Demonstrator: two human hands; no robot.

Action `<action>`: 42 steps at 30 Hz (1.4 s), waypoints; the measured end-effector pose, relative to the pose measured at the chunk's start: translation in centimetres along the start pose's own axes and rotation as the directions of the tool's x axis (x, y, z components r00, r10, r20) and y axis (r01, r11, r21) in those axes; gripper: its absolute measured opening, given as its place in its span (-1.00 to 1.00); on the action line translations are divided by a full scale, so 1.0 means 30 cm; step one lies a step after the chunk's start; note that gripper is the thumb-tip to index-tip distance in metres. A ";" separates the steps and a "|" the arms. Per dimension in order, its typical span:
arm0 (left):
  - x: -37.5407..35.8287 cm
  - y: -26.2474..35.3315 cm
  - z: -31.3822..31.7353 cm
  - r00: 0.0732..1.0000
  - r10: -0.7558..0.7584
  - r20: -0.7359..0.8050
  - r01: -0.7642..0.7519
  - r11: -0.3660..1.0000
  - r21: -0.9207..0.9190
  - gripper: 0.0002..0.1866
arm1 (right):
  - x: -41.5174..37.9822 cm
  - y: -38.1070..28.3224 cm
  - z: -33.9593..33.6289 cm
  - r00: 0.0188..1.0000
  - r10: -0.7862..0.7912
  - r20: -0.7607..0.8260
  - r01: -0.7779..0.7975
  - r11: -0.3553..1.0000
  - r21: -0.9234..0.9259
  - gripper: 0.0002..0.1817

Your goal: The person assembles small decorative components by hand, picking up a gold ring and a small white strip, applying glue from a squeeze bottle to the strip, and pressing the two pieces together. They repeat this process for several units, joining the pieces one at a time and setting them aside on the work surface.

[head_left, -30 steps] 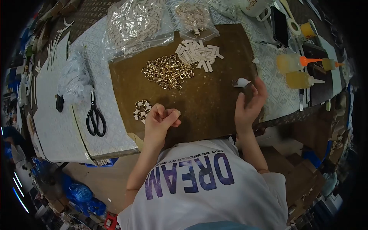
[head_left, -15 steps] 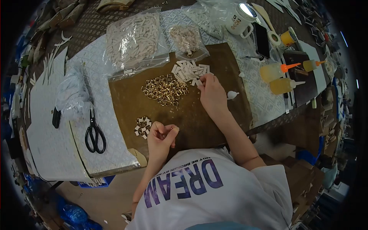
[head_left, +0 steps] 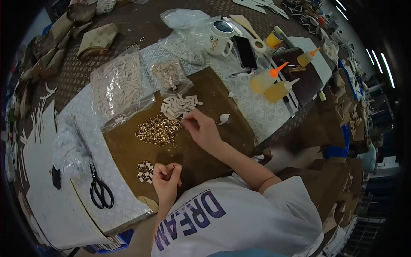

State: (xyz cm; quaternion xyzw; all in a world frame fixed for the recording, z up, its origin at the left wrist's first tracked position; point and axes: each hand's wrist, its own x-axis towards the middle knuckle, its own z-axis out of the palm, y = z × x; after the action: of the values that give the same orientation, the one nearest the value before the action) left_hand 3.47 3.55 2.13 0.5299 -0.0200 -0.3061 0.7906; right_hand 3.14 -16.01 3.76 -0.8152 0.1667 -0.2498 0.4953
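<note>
My left hand (head_left: 167,182) is closed in a pinch at the near edge of a brown mat (head_left: 205,150); what sits between its fingertips is too small to make out. Just left of it lies a small cluster of gold rings with white tabs (head_left: 145,171). My right hand (head_left: 204,132) hovers with thumb and fingers pinched together, beside the right edge of a pile of gold rings (head_left: 157,129). Right above those fingers is a heap of short white strips (head_left: 180,106). Anything in the right pinch is hidden.
Black-handled scissors (head_left: 102,192) lie on the left. Bags of white strips (head_left: 117,83) and of metal parts (head_left: 169,75) rest at the back. A mug (head_left: 219,42), a phone (head_left: 245,52) and glue bottles (head_left: 262,80) stand to the right.
My right hand has drawn back from the white strips toward the gold rings and my body. My left hand stays pinched by the tabbed rings. The whole view has turned and shifted.
</note>
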 end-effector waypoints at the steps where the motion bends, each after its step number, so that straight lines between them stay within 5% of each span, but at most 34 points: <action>1: 0.001 -0.002 -0.004 1.000 0.004 -0.006 -0.004 1.000 0.016 -0.64 | -0.005 -0.008 0.010 0.993 0.068 0.092 -0.082 0.983 0.162 -0.92; 4: 0.005 -0.003 -0.003 1.000 0.012 -0.003 -0.012 0.999 0.037 -0.64 | 0.011 -0.024 0.043 0.978 -0.133 0.158 0.105 0.979 0.175 -0.92; 8: 0.006 -0.010 0.011 0.997 0.046 -0.057 -0.042 0.997 0.067 -0.64 | 0.034 -0.012 0.097 0.981 -0.118 0.152 0.052 0.924 0.380 -0.90; 19: 0.019 0.000 0.043 0.966 -0.014 -0.258 0.066 0.978 0.197 -0.65 | -0.027 -0.038 0.023 0.885 -0.351 0.307 0.177 0.861 0.477 -0.85; 22: 0.020 -0.002 0.059 0.954 -0.041 -0.297 0.101 0.977 0.190 -0.69 | -0.048 -0.066 -0.003 0.843 -0.410 0.349 0.125 0.780 0.613 -0.81; 26: 0.023 0.018 0.061 0.969 -0.049 -0.242 0.090 0.983 0.158 -0.66 | -0.050 -0.115 -0.199 0.910 -0.296 0.290 -0.065 0.589 0.806 -0.85; 29: 0.025 0.029 0.077 0.962 -0.065 -0.266 0.112 0.980 0.166 -0.64 | 0.098 -0.101 -0.491 0.954 -0.124 0.272 -0.073 0.785 0.615 -0.82; 31: 0.027 0.028 0.080 0.960 -0.066 -0.270 0.113 0.980 0.161 -0.64 | 0.222 -0.055 -0.561 0.982 -0.030 0.186 -0.021 0.963 0.268 -0.87; 35: 0.025 0.029 0.075 0.967 -0.054 -0.250 0.092 0.985 0.145 -0.64 | 0.395 0.121 -0.508 0.952 -0.051 0.303 0.146 0.943 -0.299 -0.95; 38: 0.022 0.030 0.072 0.969 -0.037 -0.245 0.072 0.988 0.138 -0.65 | 0.468 0.251 -0.448 0.856 -0.156 0.492 0.343 0.885 -0.315 -0.88; 42: 0.021 0.029 0.074 0.965 -0.030 -0.261 0.065 0.990 0.126 -0.66 | 0.522 0.289 -0.404 0.779 -0.049 0.625 0.368 0.843 -0.392 -0.88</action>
State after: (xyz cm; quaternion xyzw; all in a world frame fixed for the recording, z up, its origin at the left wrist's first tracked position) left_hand 3.60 1.63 3.66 0.6172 0.0756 -0.2513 0.7417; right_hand 8.82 -36.84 4.48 -0.9637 -0.0328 0.0132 0.2647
